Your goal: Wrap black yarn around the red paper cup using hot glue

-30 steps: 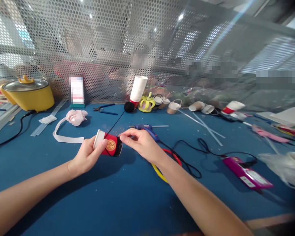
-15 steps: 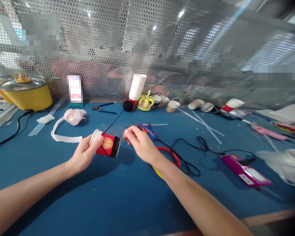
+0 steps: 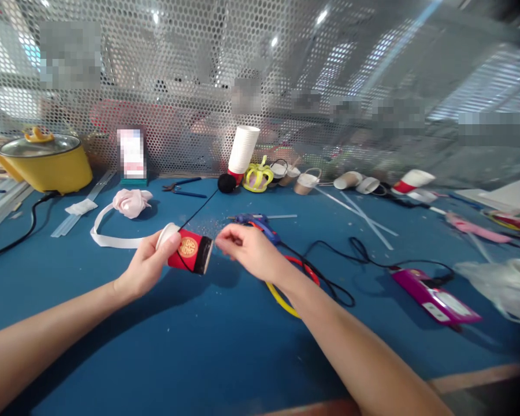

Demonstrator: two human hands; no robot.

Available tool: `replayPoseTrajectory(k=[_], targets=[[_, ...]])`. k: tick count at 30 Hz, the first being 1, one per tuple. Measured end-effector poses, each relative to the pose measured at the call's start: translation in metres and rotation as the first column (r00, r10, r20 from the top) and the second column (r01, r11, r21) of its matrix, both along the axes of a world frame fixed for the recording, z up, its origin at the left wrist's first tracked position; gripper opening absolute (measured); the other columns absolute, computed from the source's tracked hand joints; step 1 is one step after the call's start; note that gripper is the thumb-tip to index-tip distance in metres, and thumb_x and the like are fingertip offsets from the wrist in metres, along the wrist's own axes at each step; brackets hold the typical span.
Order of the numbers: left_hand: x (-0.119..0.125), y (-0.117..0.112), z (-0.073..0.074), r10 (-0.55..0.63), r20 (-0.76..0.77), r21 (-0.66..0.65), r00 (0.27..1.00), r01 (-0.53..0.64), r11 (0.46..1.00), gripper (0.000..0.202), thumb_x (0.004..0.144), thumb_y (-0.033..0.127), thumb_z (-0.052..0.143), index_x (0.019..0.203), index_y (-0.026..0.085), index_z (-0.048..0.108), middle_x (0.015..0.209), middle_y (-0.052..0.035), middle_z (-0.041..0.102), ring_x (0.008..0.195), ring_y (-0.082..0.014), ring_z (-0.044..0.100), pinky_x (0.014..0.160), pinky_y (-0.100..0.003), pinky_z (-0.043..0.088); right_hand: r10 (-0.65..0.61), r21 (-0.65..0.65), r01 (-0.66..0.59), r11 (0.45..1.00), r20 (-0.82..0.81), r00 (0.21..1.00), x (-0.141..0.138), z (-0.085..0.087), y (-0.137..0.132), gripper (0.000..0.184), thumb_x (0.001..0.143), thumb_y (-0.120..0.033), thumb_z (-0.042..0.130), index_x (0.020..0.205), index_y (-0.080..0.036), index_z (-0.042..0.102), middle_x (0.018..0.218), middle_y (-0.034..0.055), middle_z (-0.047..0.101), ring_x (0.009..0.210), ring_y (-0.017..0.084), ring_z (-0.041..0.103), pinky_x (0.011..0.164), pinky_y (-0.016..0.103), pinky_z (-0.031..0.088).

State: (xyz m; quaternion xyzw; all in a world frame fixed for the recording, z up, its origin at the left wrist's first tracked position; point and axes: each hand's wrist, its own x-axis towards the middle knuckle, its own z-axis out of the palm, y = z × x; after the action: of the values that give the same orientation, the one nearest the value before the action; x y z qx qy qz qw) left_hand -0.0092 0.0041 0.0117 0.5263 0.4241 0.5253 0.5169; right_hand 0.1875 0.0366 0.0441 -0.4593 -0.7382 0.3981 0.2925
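My left hand [image 3: 145, 268] grips a small red paper cup [image 3: 187, 252] on its side, white rim to the left, with a gold emblem and a black band at its right end. A thin black thread [image 3: 199, 212] runs from the cup back to a black yarn ball [image 3: 226, 182]. My right hand [image 3: 247, 249] hovers just right of the cup's black end, fingers pinched together; what they hold is too small to make out. Behind that hand lies a blue glue gun [image 3: 257, 222].
On the blue table [image 3: 199, 346]: a yellow pot [image 3: 43, 160] far left, a white band with a pink fabric flower [image 3: 130, 203], a stack of white cups [image 3: 242, 151], a yellow crown, small cup baskets, black cables, a magenta device [image 3: 433, 294], red and yellow hoops, and a perforated metal screen behind.
My right hand has drawn away from the cup's black end, leaving a small gap. The cup has tilted slightly in my left hand. The view has shifted a little.
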Motion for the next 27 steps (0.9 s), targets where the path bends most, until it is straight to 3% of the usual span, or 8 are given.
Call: replayPoseTrajectory(k=[3,6,8,11,15,21,24,27], targets=[[-0.002,-0.007,-0.001,-0.101,-0.288,0.102,0.952,0.135,0.986,0.033,0.08,0.045,0.047,0.07,0.014,0.051,0.059,0.0022,0.048,0.052,-0.0083,0.038,0.049,-0.021,0.033,-0.036,0.029,0.037,0.999,-0.042,0.998,0.002,0.005,0.0,0.023,0.085,-0.032,0.044,0.083,-0.015,0.06,0.078,0.0037,0.063,0.074,0.013,0.057,0.069,0.028,0.045],[0.001,-0.012,0.002,-0.152,-0.489,0.182,0.859,0.271,0.945,0.033,0.082,0.041,0.043,0.06,0.016,0.043,0.054,0.0045,0.037,0.049,-0.0069,0.03,0.046,-0.02,0.028,0.118,-0.136,-0.146,0.98,-0.192,0.974,-0.007,0.0,-0.005,0.029,0.084,-0.039,0.046,0.092,-0.016,0.062,0.094,0.0056,0.065,0.092,0.016,0.058,0.081,0.031,0.044],[0.003,-0.013,0.002,-0.196,-0.552,0.171,0.81,0.34,0.925,0.032,0.083,0.038,0.04,0.061,0.016,0.043,0.054,0.0047,0.037,0.049,-0.0067,0.03,0.046,-0.02,0.028,0.109,-0.199,-0.183,0.963,-0.332,0.937,-0.016,-0.007,-0.01,0.025,0.079,-0.038,0.055,0.092,-0.018,0.063,0.095,0.0044,0.065,0.09,0.016,0.058,0.082,0.031,0.044],[0.006,-0.011,0.002,-0.188,-0.586,0.131,0.788,0.321,0.938,0.032,0.083,0.039,0.039,0.062,0.016,0.04,0.053,0.006,0.034,0.049,-0.0065,0.027,0.045,-0.02,0.027,0.01,-0.187,-0.115,0.976,-0.488,0.873,-0.024,-0.015,-0.015,0.014,0.07,-0.03,0.065,0.077,-0.018,0.063,0.092,0.0024,0.064,0.085,0.014,0.058,0.081,0.029,0.044],[0.007,-0.007,0.003,-0.191,-0.535,0.061,0.823,0.263,0.963,0.033,0.083,0.044,0.038,0.064,0.017,0.039,0.057,0.0058,0.032,0.053,-0.0072,0.028,0.047,-0.02,0.028,-0.036,-0.212,-0.095,0.973,-0.544,0.839,-0.024,-0.011,-0.018,0.01,0.071,-0.028,0.063,0.07,-0.018,0.061,0.083,0.0005,0.064,0.08,0.012,0.057,0.078,0.028,0.043],[0.007,-0.009,0.003,-0.165,-0.541,0.073,0.824,0.242,0.968,0.035,0.084,0.045,0.037,0.064,0.017,0.038,0.057,0.0058,0.033,0.053,-0.0075,0.028,0.048,-0.02,0.028,-0.086,-0.161,0.047,0.986,-0.247,0.965,-0.019,-0.009,-0.016,0.036,0.08,-0.05,0.048,0.078,-0.017,0.062,0.077,0.0036,0.064,0.086,0.018,0.057,0.08,0.032,0.042],[0.007,-0.012,0.003,-0.186,-0.598,0.102,0.78,0.304,0.947,0.034,0.084,0.042,0.038,0.061,0.017,0.037,0.054,0.0063,0.032,0.05,-0.007,0.027,0.046,-0.02,0.027,0.026,-0.24,-0.078,0.968,-0.213,0.977,-0.02,-0.014,-0.014,0.046,0.082,-0.056,0.039,0.084,-0.017,0.064,0.078,0.0045,0.065,0.081,0.018,0.059,0.078,0.033,0.044],[0.007,-0.013,0.004,-0.212,-0.621,0.097,0.755,0.342,0.935,0.032,0.084,0.041,0.039,0.062,0.017,0.039,0.053,0.0066,0.033,0.048,-0.0064,0.028,0.045,-0.02,0.025,0.053,-0.22,-0.137,0.966,-0.352,0.935,-0.023,-0.016,-0.014,0.029,0.077,-0.044,0.056,0.089,-0.019,0.064,0.089,0.0031,0.065,0.082,0.015,0.059,0.079,0.031,0.044]])
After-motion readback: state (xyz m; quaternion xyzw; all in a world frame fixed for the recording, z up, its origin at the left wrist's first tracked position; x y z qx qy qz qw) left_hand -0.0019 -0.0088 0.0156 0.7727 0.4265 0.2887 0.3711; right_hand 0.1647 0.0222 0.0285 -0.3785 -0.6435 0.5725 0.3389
